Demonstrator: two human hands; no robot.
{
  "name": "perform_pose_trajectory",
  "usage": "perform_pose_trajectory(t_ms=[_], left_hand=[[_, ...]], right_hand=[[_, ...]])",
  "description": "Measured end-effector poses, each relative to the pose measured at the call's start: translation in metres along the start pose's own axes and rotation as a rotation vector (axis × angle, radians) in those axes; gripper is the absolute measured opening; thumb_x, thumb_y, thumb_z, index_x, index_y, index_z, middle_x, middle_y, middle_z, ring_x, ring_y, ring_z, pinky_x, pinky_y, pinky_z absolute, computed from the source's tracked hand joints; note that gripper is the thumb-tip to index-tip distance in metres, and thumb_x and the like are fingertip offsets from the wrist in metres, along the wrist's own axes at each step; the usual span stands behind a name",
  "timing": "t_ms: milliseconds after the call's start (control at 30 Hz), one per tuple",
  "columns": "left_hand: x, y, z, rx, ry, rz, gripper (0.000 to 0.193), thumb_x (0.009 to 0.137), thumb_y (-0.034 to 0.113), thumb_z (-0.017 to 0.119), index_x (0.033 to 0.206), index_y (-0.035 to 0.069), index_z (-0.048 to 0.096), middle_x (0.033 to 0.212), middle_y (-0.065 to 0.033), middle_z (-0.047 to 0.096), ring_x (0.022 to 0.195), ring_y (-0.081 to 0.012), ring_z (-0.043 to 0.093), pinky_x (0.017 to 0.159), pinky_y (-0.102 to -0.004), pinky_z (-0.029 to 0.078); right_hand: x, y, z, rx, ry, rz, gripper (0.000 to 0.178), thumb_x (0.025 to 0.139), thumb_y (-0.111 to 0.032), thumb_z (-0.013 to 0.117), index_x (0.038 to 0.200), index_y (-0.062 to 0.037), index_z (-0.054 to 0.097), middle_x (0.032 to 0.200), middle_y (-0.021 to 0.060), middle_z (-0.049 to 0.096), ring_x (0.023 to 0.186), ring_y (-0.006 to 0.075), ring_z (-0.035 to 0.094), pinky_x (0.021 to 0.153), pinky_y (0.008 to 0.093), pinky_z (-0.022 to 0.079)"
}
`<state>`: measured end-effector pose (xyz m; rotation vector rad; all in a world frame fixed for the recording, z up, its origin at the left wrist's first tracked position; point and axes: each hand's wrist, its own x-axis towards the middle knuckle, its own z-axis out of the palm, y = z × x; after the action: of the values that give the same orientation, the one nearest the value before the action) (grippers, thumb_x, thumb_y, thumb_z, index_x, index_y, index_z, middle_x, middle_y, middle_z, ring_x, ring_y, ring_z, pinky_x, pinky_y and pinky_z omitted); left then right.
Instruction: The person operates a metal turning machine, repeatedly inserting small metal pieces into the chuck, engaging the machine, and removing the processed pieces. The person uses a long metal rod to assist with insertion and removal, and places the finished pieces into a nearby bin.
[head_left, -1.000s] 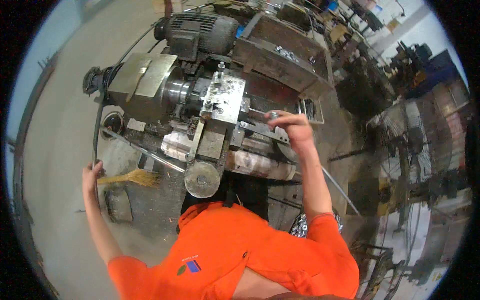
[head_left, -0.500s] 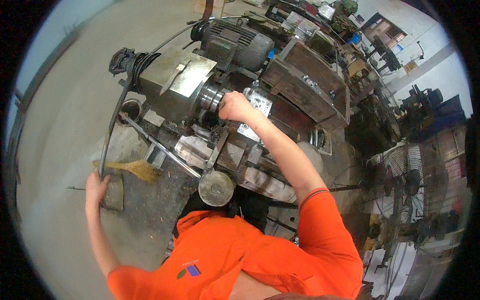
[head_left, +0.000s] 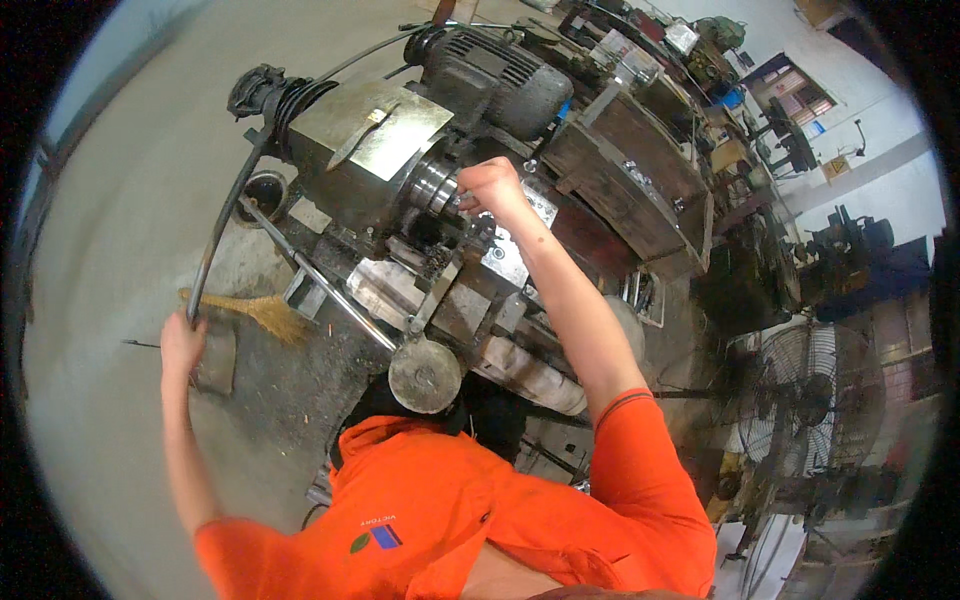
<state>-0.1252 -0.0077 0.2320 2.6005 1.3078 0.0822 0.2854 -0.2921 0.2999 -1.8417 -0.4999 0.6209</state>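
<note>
My left hand [head_left: 182, 345] is closed around the lower end of a long dark lever bar [head_left: 222, 228]. The bar runs up to the left end of a lathe headstock [head_left: 330, 185]. My right hand [head_left: 492, 190] is at the shiny round spindle nose [head_left: 432, 188], its fingers pinched together. A small silvery metal part [head_left: 467, 202] shows at the fingertips, partly hidden by them. Just below and right of that hand lies a bright metal block with bolt holes [head_left: 506, 258]. A flat metal tool [head_left: 362, 136] lies on the headstock's bare cover plate.
A finned motor [head_left: 490, 80] sits behind the headstock. Nearest my body is a round metal knob or handwheel [head_left: 425, 376], with a shiny rod [head_left: 330, 295] left of it. A straw broom [head_left: 262, 314] lies on the floor. Right stand a rusty metal trough [head_left: 640, 170] and a caged fan [head_left: 800, 400].
My right hand has drawn slightly right, off the spindle nose, and the small part at its fingertips shows more. My left hand still grips the bar. The whole view has shifted a little.
</note>
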Motion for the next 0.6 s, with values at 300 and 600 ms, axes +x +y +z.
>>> perform_pose_trajectory(t_ms=[300,600], left_hand=[[0.064,-0.078,-0.004,0.297,0.141,0.061,0.018,0.074,0.013,0.057,0.086,0.001,0.060,0.069,-0.0196,0.060,0.068,-0.0371,0.060,0.062,-0.0453,0.048],[0.144,-0.115,-0.017,0.524,0.250,0.186,0.010,0.072,0.009,0.056,0.080,0.003,0.057,0.070,-0.0171,0.061,0.066,-0.0341,0.061,0.060,-0.0435,0.049]], right_hand=[[-0.009,0.015,0.003,-0.258,0.127,-0.143,0.022,0.061,-0.023,0.058,0.060,-0.0018,0.063,0.054,0.0092,0.059,0.054,0.0168,0.058,0.054,0.0293,0.044],[-0.028,0.003,0.006,-0.394,0.250,-0.220,0.022,0.059,-0.021,0.056,0.065,-0.0011,0.063,0.059,0.0136,0.061,0.063,0.0257,0.062,0.060,0.0339,0.046]])
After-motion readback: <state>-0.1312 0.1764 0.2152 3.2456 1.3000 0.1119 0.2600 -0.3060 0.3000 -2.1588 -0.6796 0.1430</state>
